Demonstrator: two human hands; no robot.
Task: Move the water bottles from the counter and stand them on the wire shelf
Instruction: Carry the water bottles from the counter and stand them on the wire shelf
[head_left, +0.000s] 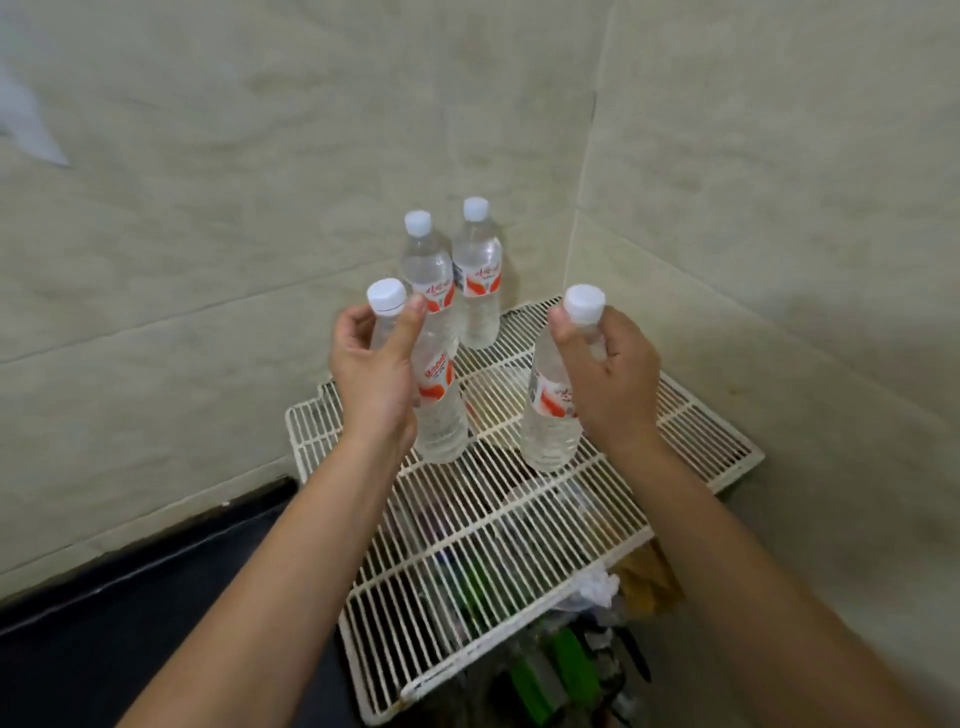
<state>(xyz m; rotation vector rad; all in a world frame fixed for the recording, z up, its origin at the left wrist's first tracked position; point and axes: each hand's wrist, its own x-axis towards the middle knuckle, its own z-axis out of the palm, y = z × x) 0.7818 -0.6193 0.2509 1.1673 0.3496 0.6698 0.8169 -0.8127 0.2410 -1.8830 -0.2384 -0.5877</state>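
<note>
Now both hands gripping bottle necks over wire shelf (519, 545): left hand (371, 371) wrapping left bottle (439, 410), right hand (608, 374) pinching right bottle (550, 421). Bases seemingly touching wires; seating flat across bars before letting go.

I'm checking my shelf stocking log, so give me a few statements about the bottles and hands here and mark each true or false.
1. Four water bottles are in view. True.
2. The left hand grips a bottle near its neck. True.
3. The right hand is empty. False: it holds a bottle just under the cap.
4. The two rear bottles lie on their sides. False: both stand upright by the wall.
5. The wire shelf is white. True.
</note>
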